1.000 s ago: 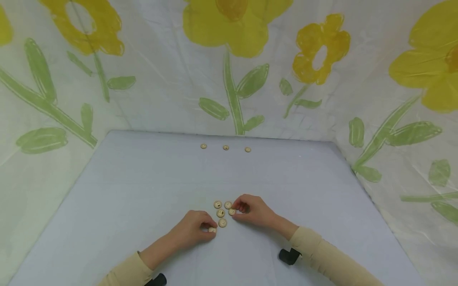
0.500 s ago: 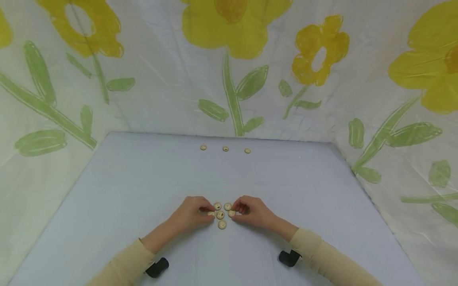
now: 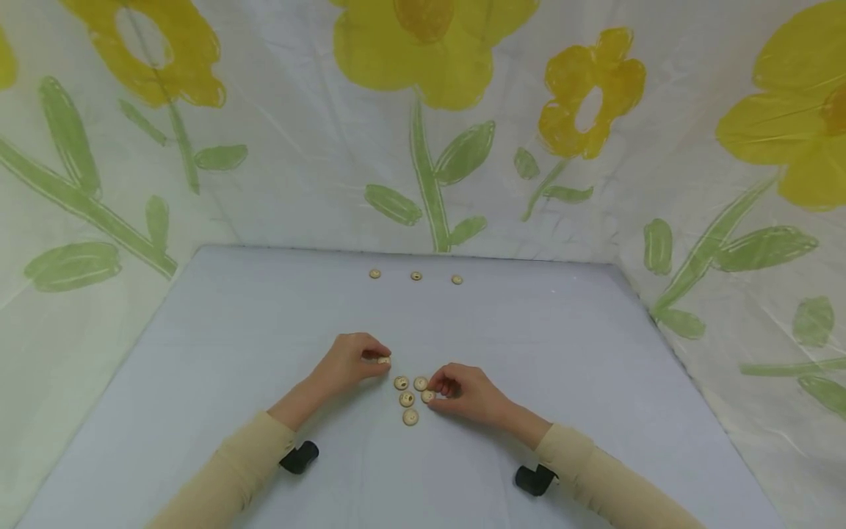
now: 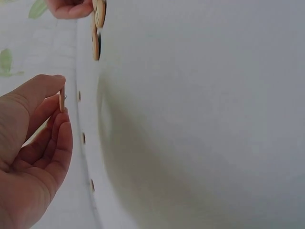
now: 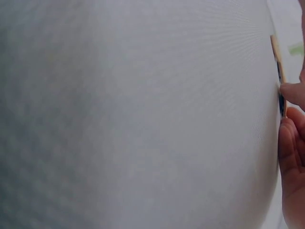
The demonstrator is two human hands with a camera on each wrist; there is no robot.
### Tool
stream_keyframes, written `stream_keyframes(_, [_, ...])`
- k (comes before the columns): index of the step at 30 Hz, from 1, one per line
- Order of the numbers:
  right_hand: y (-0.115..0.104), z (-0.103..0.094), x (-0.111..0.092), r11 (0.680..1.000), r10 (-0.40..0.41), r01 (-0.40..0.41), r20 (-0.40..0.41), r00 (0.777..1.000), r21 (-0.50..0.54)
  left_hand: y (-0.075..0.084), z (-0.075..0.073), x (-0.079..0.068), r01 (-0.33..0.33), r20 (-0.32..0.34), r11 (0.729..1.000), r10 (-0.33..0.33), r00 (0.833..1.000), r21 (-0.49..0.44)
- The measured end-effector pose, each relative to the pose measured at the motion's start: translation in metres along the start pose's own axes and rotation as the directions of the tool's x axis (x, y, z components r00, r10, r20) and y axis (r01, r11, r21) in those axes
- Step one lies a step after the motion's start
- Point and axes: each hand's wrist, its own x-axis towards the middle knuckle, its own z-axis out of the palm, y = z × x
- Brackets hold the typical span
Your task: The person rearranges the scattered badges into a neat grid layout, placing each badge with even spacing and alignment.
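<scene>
In the head view my left hand (image 3: 349, 361) pinches a small round wooden disc (image 3: 384, 361) between thumb and fingertips, up and left of a small cluster. The left wrist view shows that disc (image 4: 62, 99) edge-on and raised off the cloth. My right hand (image 3: 468, 394) holds another wooden disc (image 3: 428, 396) by its edges at the cluster's right side. Several like it lie beside it, among them a disc with dark markings (image 3: 401, 383) and the nearest disc (image 3: 410, 417). In the right wrist view my right fingers (image 5: 288, 143) sit low at the tabletop.
Three more discs stand in a spaced row near the far edge, with the middle one (image 3: 416, 275) darkly marked. A pale cloth covers the table (image 3: 264, 316). Behind it hangs a white curtain (image 3: 284, 162) painted with yellow flowers.
My left hand has moved away from me along the cluster's left side, carrying its disc up past the farthest of those discs. The right hand stays in place.
</scene>
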Motion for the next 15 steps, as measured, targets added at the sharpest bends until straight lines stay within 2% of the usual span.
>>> stream_keyframes(15, [-0.002,0.000,0.000,0.999,0.027,-0.028,0.002,1.000,0.030,-0.021,-0.009,0.041,0.061,-0.088,0.997,-0.065,0.994,-0.042])
